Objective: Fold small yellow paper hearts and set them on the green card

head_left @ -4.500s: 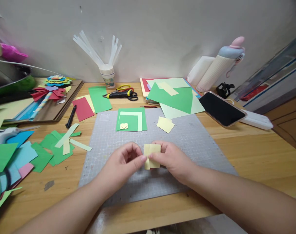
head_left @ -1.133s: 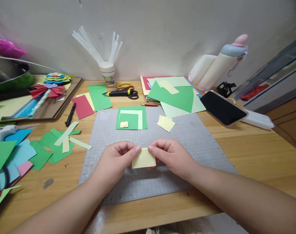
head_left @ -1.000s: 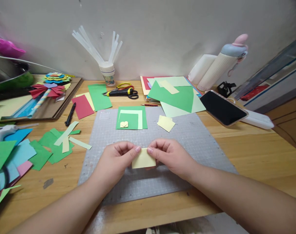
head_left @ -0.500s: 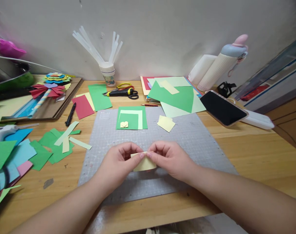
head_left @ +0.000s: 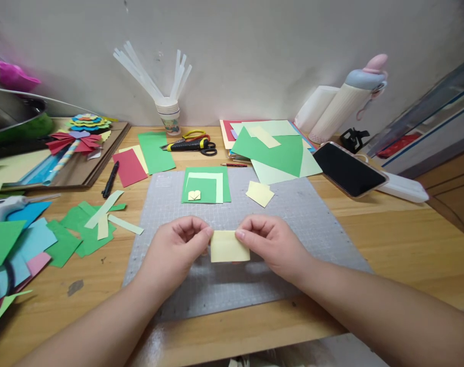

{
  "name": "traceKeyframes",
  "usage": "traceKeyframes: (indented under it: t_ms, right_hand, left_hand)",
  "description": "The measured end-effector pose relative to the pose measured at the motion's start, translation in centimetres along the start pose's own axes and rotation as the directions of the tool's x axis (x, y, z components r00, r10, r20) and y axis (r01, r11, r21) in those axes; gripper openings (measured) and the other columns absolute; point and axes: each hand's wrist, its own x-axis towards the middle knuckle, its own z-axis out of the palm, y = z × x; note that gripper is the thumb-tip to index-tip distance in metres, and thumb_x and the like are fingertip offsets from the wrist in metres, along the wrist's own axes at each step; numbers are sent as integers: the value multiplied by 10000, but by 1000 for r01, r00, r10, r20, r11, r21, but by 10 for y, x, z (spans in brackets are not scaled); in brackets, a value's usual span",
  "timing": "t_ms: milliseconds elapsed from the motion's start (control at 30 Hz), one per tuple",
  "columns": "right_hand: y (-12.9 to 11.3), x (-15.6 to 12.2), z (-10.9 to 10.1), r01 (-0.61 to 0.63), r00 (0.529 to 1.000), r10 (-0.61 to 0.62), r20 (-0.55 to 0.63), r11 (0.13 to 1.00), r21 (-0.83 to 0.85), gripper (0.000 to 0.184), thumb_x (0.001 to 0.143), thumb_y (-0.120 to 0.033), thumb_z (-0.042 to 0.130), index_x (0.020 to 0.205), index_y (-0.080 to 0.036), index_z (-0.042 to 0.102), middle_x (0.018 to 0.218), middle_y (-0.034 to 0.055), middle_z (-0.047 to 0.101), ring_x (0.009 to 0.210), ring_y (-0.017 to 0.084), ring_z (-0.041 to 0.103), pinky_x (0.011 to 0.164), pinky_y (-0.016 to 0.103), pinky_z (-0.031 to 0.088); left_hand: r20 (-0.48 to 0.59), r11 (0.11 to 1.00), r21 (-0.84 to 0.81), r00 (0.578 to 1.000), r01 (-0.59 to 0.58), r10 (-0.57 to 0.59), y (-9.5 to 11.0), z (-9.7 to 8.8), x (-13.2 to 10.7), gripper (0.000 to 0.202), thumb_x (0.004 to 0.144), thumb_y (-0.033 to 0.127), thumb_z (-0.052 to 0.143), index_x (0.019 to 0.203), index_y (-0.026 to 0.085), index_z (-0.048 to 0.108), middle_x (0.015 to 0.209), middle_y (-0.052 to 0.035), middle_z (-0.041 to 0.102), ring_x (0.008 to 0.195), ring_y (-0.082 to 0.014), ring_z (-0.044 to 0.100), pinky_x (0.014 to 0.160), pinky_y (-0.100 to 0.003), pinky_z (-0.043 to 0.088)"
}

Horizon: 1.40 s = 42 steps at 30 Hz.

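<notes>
A small pale yellow piece of paper (head_left: pixel 230 247), folded along its top edge, is held up over the grey cutting mat (head_left: pixel 312 239). My right hand (head_left: pixel 272 242) pinches its upper right corner between thumb and fingers. At the upper left corner, my left hand (head_left: pixel 180 247) is closed with thumb against forefinger; the paper's edge meets that thumb tip. Beyond the hands lies a green paper square (head_left: pixel 206 172) bearing a pale green frame piece and a small folded yellow heart (head_left: pixel 194 195). Loose yellow paper pieces (head_left: pixel 260 193) rest to its right on the mat.
Green paper scraps (head_left: pixel 61 242) and a black pen (head_left: pixel 110 179) lie on the left. At the back are a utility knife (head_left: pixel 188 145), a paper cup (head_left: pixel 171 120) with white strips, and stacked coloured paper (head_left: pixel 278 153). A phone (head_left: pixel 350 171) and a bottle (head_left: pixel 349 97) stand right.
My hands have moved apart along the paper's top edge, from its middle out to the two corners. The paper now faces me flatter, with its whole front showing.
</notes>
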Motion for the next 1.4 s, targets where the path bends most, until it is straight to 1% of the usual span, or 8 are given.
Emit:
traceKeyframes:
  t_ms: [233, 433, 633, 833, 967, 1100, 1233, 1400]
  right_hand:
    - [3, 2, -1, -14, 1000, 14, 3, 999, 34, 227, 821, -337, 591, 669, -171, 560, 604, -16, 559, 561, 110, 509, 546, 239, 395]
    - [7, -1, 4, 113, 994, -110, 28, 983, -143, 81, 820, -254, 564, 816, -182, 602, 736, -5, 611, 656, 116, 556, 593, 230, 431]
    - [7, -7, 3, 360, 930, -334, 155, 733, -578, 96, 784, -131, 523, 767, -184, 601, 679, -19, 603, 621, 109, 536, 586, 231, 397]
    - [7, -5, -1, 501, 844, -489, 222, 570, -651, 129, 723, -77, 487, 703, -170, 574, 642, -12, 582, 593, 104, 512, 562, 233, 369]
    - [3, 1, -10, 416, 865, -497, 69, 633, -653, 138, 703, -67, 493, 680, -178, 572, 656, -4, 607, 613, 120, 554, 565, 236, 391]
    - [2, 6, -11, 268, 940, -329, -86, 874, -406, 98, 764, -118, 506, 722, -191, 556, 690, 2, 603, 652, 139, 589, 584, 246, 448]
    - [6, 6, -5, 182, 983, -179, 40, 979, -96, 73, 837, -266, 558, 875, -206, 540, 781, -2, 570, 659, 121, 550, 589, 242, 457]
    - [8, 2, 0, 128, 988, -111, 110, 978, -164, 134, 845, -246, 542, 725, -191, 519, 643, -33, 488, 580, 98, 449, 536, 223, 373]
  left_hand:
    - [15, 992, -122, 999, -34, 36, -1, 1, 4, 173, 765, 340, 623, 741, 176, 574, 631, 42, 574, 586, -96, 491, 587, -210, 397]
    - [155, 973, 161, 978, -165, 140, -5, 7, -4, 150, 792, 291, 576, 694, 177, 578, 646, 26, 555, 609, -117, 496, 577, -234, 386]
    - [232, 784, 430, 894, -447, 383, -12, 8, -9, 118, 808, 178, 537, 703, 187, 590, 668, 22, 607, 631, -124, 541, 590, -245, 398]
    - [239, 757, 388, 851, -525, 468, -10, 7, -12, 130, 809, 136, 539, 694, 186, 573, 672, 27, 610, 641, -115, 550, 614, -241, 410]
    - [67, 860, 302, 909, -412, 412, -6, 1, -10, 137, 812, 186, 564, 676, 193, 570, 669, 24, 589, 648, -125, 532, 622, -248, 408]
    - [-66, 974, 105, 976, -200, 207, -2, -2, -6, 149, 781, 293, 625, 684, 187, 592, 660, 21, 582, 612, -118, 504, 562, -227, 389]
    - [33, 999, -24, 998, -43, 44, 1, 3, -4, 191, 742, 349, 656, 685, 178, 595, 634, 26, 568, 595, -114, 497, 566, -222, 398]
    - [144, 979, 143, 982, -146, 125, -2, 8, -5, 129, 773, 305, 583, 725, 189, 610, 682, 7, 585, 658, -149, 524, 619, -259, 411]
